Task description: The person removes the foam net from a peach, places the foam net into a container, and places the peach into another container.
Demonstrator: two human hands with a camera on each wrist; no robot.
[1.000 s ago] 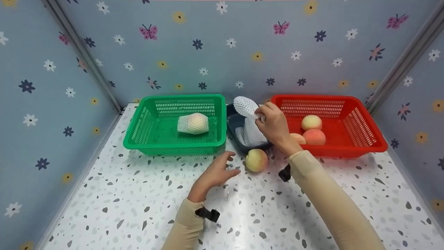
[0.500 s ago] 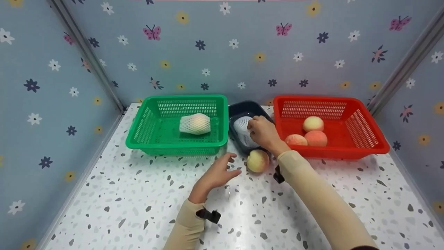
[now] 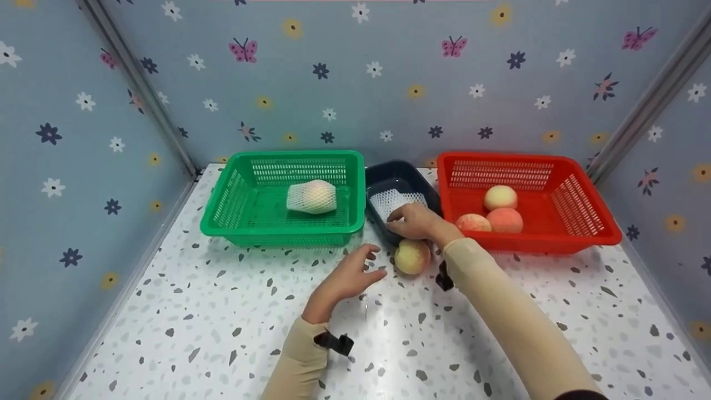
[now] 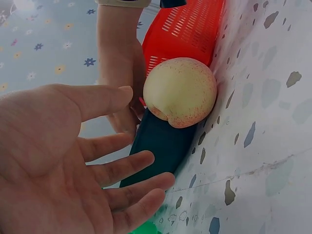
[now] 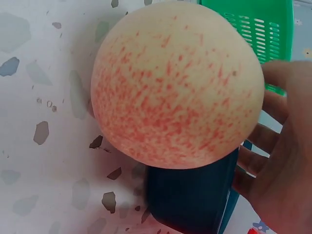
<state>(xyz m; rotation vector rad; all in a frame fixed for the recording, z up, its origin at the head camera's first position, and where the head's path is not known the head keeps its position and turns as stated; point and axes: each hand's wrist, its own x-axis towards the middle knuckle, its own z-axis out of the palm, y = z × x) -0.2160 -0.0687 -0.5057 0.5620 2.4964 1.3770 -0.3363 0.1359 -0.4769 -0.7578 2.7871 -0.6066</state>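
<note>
A yellow peach with red blush (image 3: 412, 257) sits on the speckled table against the front of a dark blue basin (image 3: 395, 171). White foam fruit nets (image 3: 389, 201) lie in that basin. My right hand (image 3: 415, 221) is over the basin's front part, its fingers loosely bent beside the nets; the peach partly hides it in the right wrist view, where no net shows at the fingers. Left of the peach, my left hand (image 3: 347, 273) hovers with fingers spread and holds nothing. The left wrist view shows its thumb close to the peach (image 4: 180, 92) without a grip on it.
On the left stands a green basket (image 3: 222, 229) with a peach in a foam net (image 3: 312, 197). A red basket (image 3: 555, 240) on the right holds several bare peaches (image 3: 504, 221). Flower-patterned panels (image 3: 344, 78) enclose the table at the back and sides.
My right hand has lowered a raised foam net into the dark blue basin and shifted slightly toward its front. The nets now lie flatter there. My left hand has stayed in place.
</note>
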